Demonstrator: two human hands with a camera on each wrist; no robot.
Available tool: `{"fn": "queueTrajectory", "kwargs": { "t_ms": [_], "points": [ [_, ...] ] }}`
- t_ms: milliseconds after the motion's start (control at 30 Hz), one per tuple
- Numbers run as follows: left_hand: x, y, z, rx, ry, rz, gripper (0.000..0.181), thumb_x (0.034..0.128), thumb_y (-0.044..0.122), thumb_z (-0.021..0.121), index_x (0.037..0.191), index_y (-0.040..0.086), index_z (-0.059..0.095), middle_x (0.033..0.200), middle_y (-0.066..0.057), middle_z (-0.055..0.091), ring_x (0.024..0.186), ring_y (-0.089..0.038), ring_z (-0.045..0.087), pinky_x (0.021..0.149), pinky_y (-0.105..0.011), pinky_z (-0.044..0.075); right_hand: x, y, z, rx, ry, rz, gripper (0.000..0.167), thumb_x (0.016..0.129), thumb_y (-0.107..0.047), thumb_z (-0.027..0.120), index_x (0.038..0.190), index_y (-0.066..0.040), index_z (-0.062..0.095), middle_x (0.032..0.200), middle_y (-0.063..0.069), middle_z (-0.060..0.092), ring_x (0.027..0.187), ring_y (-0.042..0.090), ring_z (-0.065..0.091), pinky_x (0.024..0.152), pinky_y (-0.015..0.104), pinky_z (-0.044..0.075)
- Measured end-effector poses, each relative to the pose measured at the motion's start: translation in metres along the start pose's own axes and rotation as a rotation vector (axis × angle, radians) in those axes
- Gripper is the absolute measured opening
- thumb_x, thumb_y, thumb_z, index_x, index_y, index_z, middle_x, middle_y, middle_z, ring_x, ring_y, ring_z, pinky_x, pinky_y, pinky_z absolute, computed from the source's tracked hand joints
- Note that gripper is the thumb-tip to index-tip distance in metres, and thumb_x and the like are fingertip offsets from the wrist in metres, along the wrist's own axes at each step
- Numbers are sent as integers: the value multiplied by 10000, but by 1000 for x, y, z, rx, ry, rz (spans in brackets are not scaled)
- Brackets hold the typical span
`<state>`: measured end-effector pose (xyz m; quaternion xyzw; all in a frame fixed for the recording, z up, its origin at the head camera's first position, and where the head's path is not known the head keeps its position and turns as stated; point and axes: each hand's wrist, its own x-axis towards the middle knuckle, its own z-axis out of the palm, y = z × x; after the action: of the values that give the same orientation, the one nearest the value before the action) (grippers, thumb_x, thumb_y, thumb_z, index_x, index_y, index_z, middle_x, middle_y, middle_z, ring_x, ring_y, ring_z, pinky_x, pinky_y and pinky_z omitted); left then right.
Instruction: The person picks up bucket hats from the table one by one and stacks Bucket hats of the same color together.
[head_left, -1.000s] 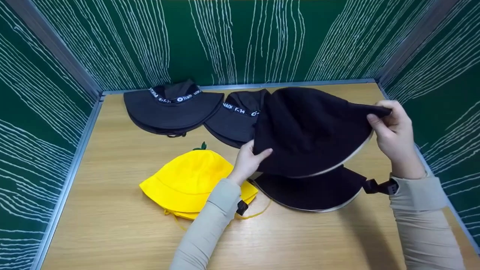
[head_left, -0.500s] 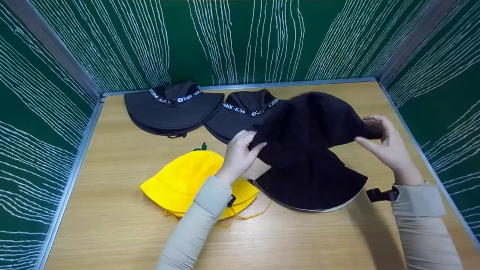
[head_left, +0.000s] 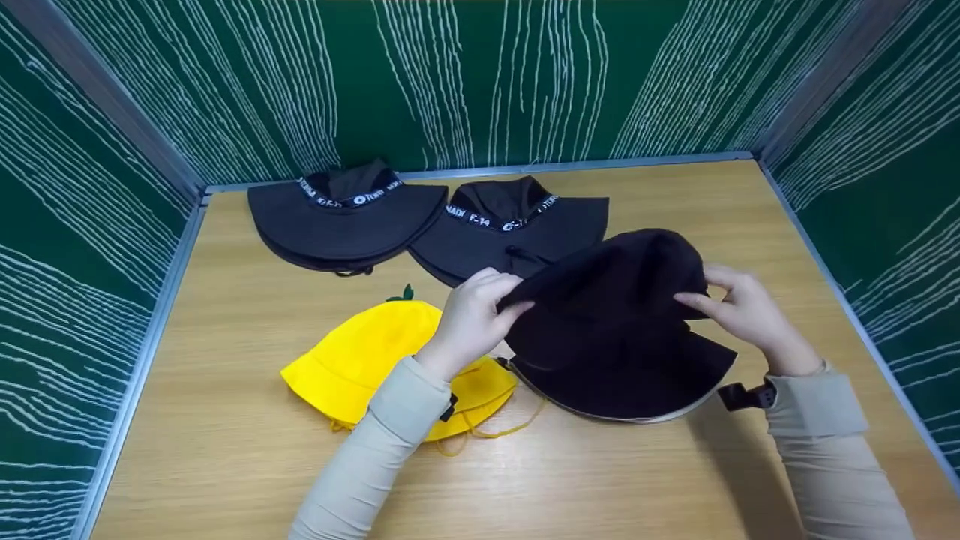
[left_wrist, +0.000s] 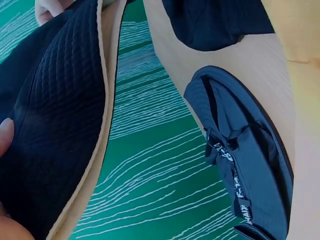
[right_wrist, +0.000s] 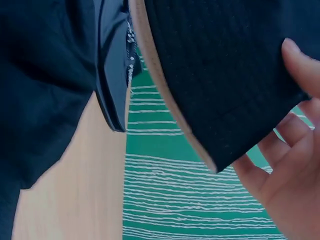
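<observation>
Both hands hold a black bucket hat (head_left: 634,274), folded flat, above the right-centre of the table. My left hand (head_left: 469,322) pinches its left brim edge, thumb on the near side. At its right end my right hand (head_left: 754,319) grips the brim between thumb and fingers. Light trim runs along the held hat's edge (right_wrist: 165,90) in the right wrist view. Just below lies a second black hat (head_left: 637,386) with pale edging, partly covered by the held one; I cannot tell whether they touch. A yellow bucket hat (head_left: 360,352) with a green leaf tip lies beside my left forearm.
Two dark grey hats with lettered bands lie along the back of the table, one at left (head_left: 337,232) and one at centre (head_left: 570,225), their brims meeting. Yellow cord (head_left: 517,429) trails from the yellow hat. Green walls (head_left: 480,82) with white lines enclose the wooden table (head_left: 225,450).
The held black hat has come down and nearer, over the second black hat. My right hand has moved down and left. More of the centre grey hat shows.
</observation>
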<state>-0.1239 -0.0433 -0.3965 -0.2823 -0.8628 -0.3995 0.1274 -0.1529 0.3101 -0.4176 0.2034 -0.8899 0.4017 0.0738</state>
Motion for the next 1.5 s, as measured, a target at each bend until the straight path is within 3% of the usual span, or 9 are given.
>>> {"fn": "queueTrajectory", "kwargs": {
  "t_ms": [100,200,333,433,700,1100,1400,1500],
  "points": [
    [0,-1,0,-68,-89,-105,178,904,178,641,1040,68,672,902,-57,654,826,-180,562,745,-234,487,-2,0,0,-13,-20,24,200,854,-2,660,1051,16,693,989,-301,568,909,-160,533,744,29,430],
    [2,-4,2,-188,-173,-229,286,917,188,624,1177,70,633,1085,-56,674,982,-164,612,864,-227,493,-2,0,-2,-43,-30,60,189,881,-40,641,1056,26,678,940,-311,556,838,-155,525,700,31,423],
    [4,-11,7,-290,-253,-339,353,922,178,616,1257,70,582,1231,-47,634,1120,-152,593,959,-237,461,-2,-1,-5,-80,-47,81,99,901,-81,628,943,6,649,821,-156,572,722,-56,502,644,90,408],
    [7,-15,11,-290,-309,-387,400,926,169,610,1303,53,539,1284,-66,597,1176,-173,559,1004,-267,435,-2,-1,-7,-94,-69,87,79,915,-97,613,888,-23,622,768,-44,552,657,25,474,592,146,395],
    [18,-25,25,-164,-454,-538,591,945,182,582,1438,-23,329,1493,-154,358,1385,-258,338,1136,-336,281,4,6,-10,-181,-163,100,128,930,-154,602,886,-35,621,761,35,573,612,61,445,566,205,367],
    [24,-35,60,-118,-464,-549,532,890,208,663,1329,-18,467,1303,-182,558,1220,-275,525,1031,-346,414,0,33,-19,-204,-345,247,241,970,-244,538,1009,-25,629,930,119,656,758,120,533,690,262,415],
    [19,-42,79,-83,-518,-554,433,903,163,638,1287,10,509,1201,-157,610,1109,-264,581,966,-337,454,-5,48,-12,-211,-383,293,283,973,-223,531,1100,26,573,1015,248,638,904,350,591,795,465,440],
    [17,-43,84,-68,-545,-562,409,906,126,626,1278,5,508,1201,-152,609,1113,-265,578,975,-335,447,-7,53,-8,-215,-392,306,293,972,-224,533,1114,31,563,989,240,643,886,343,596,789,467,442]
  ]
}}
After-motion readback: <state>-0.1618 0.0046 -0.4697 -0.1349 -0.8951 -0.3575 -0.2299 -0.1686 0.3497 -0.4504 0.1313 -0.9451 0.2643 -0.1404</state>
